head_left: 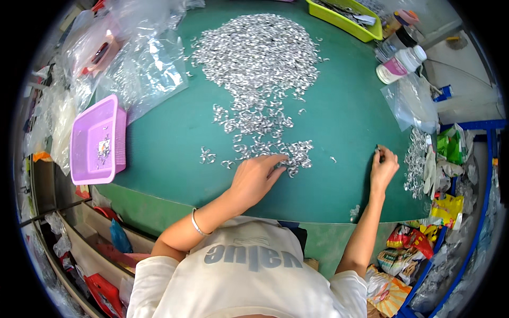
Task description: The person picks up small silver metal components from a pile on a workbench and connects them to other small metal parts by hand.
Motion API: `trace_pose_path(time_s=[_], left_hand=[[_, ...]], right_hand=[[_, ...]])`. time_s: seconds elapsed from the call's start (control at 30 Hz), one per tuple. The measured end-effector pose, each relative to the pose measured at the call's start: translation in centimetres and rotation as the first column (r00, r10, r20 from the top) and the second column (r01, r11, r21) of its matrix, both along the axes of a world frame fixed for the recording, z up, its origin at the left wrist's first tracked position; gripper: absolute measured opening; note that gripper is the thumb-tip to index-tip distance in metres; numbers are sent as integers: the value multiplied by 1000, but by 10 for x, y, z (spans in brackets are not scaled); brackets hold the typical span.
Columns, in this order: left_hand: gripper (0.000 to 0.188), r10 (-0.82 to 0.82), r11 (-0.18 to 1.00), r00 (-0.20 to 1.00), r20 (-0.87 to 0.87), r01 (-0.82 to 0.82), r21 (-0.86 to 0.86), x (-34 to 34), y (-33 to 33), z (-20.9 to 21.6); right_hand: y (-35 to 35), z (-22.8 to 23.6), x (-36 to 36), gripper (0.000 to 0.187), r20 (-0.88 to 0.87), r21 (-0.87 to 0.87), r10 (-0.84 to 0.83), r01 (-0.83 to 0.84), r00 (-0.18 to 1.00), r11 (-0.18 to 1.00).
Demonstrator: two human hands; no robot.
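A large heap of small curved silvery metal pieces (257,50) covers the far middle of the green table, and a looser trail of them runs toward me. At the near end of that trail is a small cluster (299,156). My left hand (255,179) lies over its left edge, fingers stretched out and touching the pieces, thumb a little apart. Off to the right, my right hand (385,167) is raised just above or resting on the table, its fingers pinched together. A tiny dark spot shows at its fingertips, too small to name. One stray piece (333,159) lies between the hands.
A purple basket (117,143) with a few pieces stands at left, beside clear plastic bags (154,69). A yellow-green tray (344,21) sits far right, near a white bottle (401,64). More metal pieces (415,159) and a pale glove (429,169) lie along the right edge.
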State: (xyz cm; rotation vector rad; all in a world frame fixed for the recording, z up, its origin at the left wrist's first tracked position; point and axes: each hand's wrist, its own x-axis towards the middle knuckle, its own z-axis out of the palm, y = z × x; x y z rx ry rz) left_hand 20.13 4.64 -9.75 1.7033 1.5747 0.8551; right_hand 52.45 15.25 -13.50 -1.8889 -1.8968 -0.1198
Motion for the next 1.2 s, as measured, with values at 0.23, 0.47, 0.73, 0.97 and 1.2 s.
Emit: trace_pose_path(time_s=[0.23,0.47,0.73,0.97,1.2], left_hand=[[27,-155,977,939,-307,191,90,32,28,-16],[26,-100,995,913,-395,96,-30,-4,13,-3],[22,151,953,841,519,15,-302,6,2,33],[15,204,935,733,649,51,-352,-5,-8,44],[16,282,895,648,708,87,-437,-9,-16,56]], right_hand=[[-19,30,-53,21,-304,-51,151,-175,940,983],[-51,20,-95,20,-356,-158,312,-386,881,909],[-82,64,-148,16,-875,-138,186,-599,447,789],[-96,81,-164,17,-979,-65,71,-623,190,780],[-107,89,-174,18,-972,6,135,-553,192,833]])
